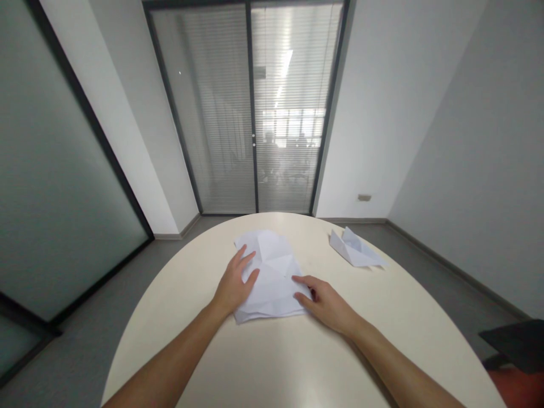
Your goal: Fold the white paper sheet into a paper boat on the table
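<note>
A creased white sheet of paper (pixel 272 272) lies unfolded on the round cream table (pixel 297 357), on top of other white sheets. My left hand (pixel 234 283) rests flat on the paper's left side, fingers stretched out. My right hand (pixel 325 303) touches the paper's right edge, with the forefinger pointing along it and the other fingers curled under. A folded white paper boat (pixel 355 248) sits further back on the right, apart from both hands.
Behind the table stand glass doors with blinds (pixel 250 113) and grey walls. A dark chair back (pixel 516 343) with a red seat shows at the lower right, beside the table's edge.
</note>
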`<state>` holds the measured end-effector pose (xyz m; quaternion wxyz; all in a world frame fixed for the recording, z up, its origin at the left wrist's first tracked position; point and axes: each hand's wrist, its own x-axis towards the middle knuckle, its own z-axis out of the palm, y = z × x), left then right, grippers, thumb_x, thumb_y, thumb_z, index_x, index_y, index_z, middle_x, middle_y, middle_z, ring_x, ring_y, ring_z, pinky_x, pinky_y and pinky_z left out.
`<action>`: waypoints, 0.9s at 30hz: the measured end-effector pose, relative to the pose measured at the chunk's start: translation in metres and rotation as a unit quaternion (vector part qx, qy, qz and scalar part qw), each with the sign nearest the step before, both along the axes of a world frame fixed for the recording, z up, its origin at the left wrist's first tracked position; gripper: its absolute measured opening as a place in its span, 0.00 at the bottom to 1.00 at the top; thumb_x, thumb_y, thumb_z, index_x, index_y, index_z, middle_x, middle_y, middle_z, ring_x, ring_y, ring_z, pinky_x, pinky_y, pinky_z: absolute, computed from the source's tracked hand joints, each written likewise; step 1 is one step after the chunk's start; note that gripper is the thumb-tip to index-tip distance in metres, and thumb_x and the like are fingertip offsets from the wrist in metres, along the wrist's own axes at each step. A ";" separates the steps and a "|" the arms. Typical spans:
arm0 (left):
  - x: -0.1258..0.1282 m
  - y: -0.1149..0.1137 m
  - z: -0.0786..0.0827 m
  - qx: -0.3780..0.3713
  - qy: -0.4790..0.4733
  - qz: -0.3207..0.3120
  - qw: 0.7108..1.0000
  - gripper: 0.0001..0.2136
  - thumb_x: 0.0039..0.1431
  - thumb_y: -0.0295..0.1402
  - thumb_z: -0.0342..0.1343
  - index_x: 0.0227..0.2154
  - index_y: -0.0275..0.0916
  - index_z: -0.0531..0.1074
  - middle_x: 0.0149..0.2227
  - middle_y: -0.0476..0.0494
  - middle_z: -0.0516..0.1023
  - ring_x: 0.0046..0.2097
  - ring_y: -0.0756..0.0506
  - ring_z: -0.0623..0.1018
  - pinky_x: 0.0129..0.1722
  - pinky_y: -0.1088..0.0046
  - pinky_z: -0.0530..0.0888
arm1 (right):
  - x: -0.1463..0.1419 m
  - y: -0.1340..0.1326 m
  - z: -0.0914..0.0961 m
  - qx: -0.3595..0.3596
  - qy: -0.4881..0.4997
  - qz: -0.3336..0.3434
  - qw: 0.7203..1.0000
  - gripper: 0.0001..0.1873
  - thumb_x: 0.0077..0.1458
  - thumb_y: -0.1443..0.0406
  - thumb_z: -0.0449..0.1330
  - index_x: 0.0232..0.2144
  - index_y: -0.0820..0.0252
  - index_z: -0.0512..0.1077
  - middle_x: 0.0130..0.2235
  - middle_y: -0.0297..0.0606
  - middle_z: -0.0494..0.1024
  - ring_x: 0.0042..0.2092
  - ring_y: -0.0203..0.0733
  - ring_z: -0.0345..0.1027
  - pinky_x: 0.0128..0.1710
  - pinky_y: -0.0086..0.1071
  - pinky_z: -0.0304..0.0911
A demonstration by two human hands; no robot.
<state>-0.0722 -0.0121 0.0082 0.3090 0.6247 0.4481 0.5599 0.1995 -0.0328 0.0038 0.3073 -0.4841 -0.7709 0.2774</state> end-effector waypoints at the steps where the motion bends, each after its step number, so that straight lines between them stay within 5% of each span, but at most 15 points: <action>1: 0.003 -0.006 0.002 -0.002 0.048 -0.045 0.998 0.19 0.52 0.34 0.67 0.49 0.46 0.77 0.64 0.39 0.66 0.68 0.36 0.58 0.70 0.55 0.46 | 0.000 0.000 0.000 -0.001 -0.004 -0.001 1.000 0.24 0.59 0.56 0.58 0.56 0.57 0.72 0.50 0.45 0.78 0.38 0.46 0.71 0.42 0.41 0.67; 7: 0.005 -0.027 0.004 -0.020 0.274 -0.226 0.934 0.29 0.52 0.43 0.66 0.58 0.51 0.71 0.67 0.41 0.60 0.70 0.29 0.52 0.67 0.41 0.43 | 0.001 -0.001 0.007 0.013 -0.052 0.010 0.999 0.21 0.60 0.57 0.58 0.52 0.58 0.75 0.49 0.45 0.78 0.45 0.49 0.72 0.48 0.42 0.66; 10: 0.001 -0.027 0.004 -0.020 0.342 -0.247 0.906 0.30 0.53 0.44 0.64 0.60 0.52 0.68 0.68 0.41 0.57 0.70 0.29 0.50 0.66 0.40 0.44 | 0.001 -0.005 0.014 0.071 -0.110 0.020 0.991 0.17 0.59 0.57 0.60 0.47 0.57 0.78 0.45 0.45 0.78 0.48 0.50 0.70 0.51 0.43 0.65; 14: -0.001 -0.025 0.002 0.006 0.316 -0.245 0.917 0.28 0.52 0.43 0.65 0.58 0.52 0.70 0.66 0.42 0.62 0.69 0.30 0.55 0.66 0.42 0.48 | 0.005 -0.003 0.016 0.136 -0.155 0.001 0.979 0.13 0.60 0.56 0.58 0.39 0.55 0.79 0.52 0.46 0.74 0.51 0.51 0.69 0.54 0.46 0.64; 17: -0.001 -0.024 0.001 0.018 0.294 -0.243 0.924 0.27 0.51 0.43 0.66 0.56 0.52 0.72 0.65 0.42 0.65 0.68 0.31 0.57 0.67 0.43 0.49 | 0.025 0.010 0.010 0.177 -0.193 -0.097 0.960 0.16 0.62 0.57 0.55 0.45 0.55 0.77 0.59 0.48 0.69 0.59 0.56 0.63 0.57 0.51 0.60; 22: 0.002 -0.026 0.004 0.000 0.290 -0.263 0.920 0.26 0.53 0.41 0.64 0.57 0.51 0.72 0.65 0.43 0.65 0.69 0.32 0.56 0.67 0.45 0.45 | 0.077 0.039 -0.005 0.215 -0.237 -0.340 0.884 0.30 0.59 0.62 0.54 0.62 0.65 0.61 0.63 0.53 0.64 0.66 0.62 0.49 0.63 0.56 0.51; 27: 0.006 -0.028 0.009 -0.012 0.199 -0.248 0.948 0.20 0.54 0.42 0.64 0.51 0.49 0.77 0.59 0.43 0.73 0.65 0.34 0.64 0.68 0.50 0.48 | 0.098 0.046 -0.007 0.174 -0.236 -0.398 0.869 0.27 0.57 0.64 0.52 0.58 0.67 0.68 0.53 0.55 0.75 0.60 0.64 0.59 0.56 0.56 0.57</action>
